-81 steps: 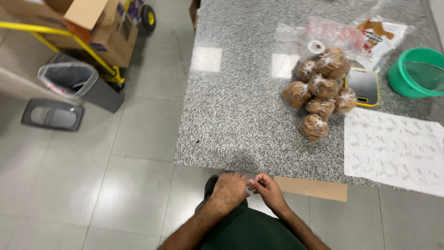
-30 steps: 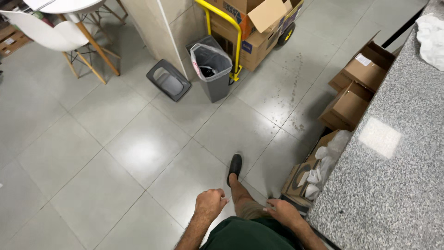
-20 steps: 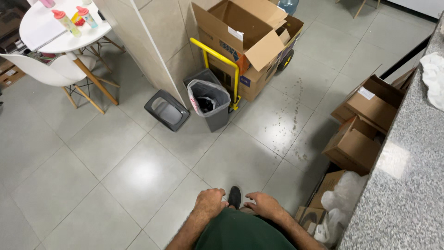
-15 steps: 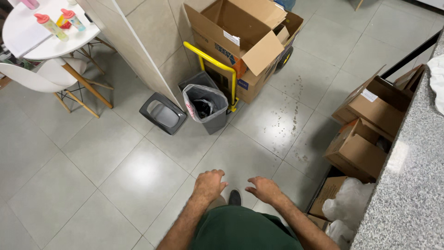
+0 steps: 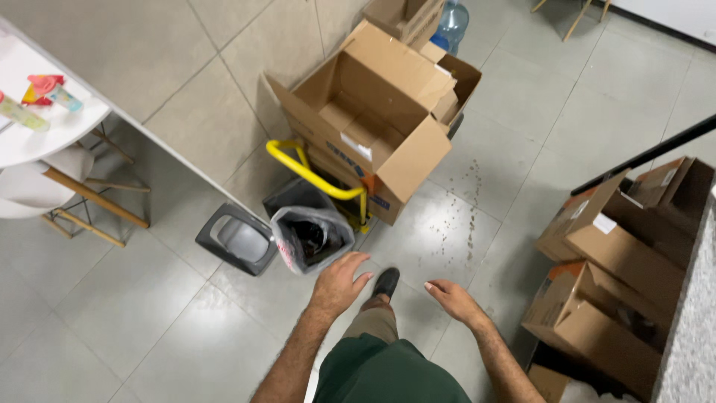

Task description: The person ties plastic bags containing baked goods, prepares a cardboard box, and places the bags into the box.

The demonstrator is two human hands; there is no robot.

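Tiled floor point(image 5: 134, 313) with bin point(image 5: 309, 237), boxes point(image 5: 597, 298).

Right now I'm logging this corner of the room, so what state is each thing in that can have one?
left hand: open, empty, over the bin
right hand: open, empty
bin: uncovered, lined with a bag, rubbish inside
bin lid: off, lying on the floor beside the bin
large cardboard box: flaps open, on the yellow hand truck
boxes at right: flaps open

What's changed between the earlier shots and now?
The view swung from the granite counter to the floor, closing on the lined bin. Left hand and right hand, earlier together at the waist, are now apart and empty. Lid and open cardboard box stayed put.
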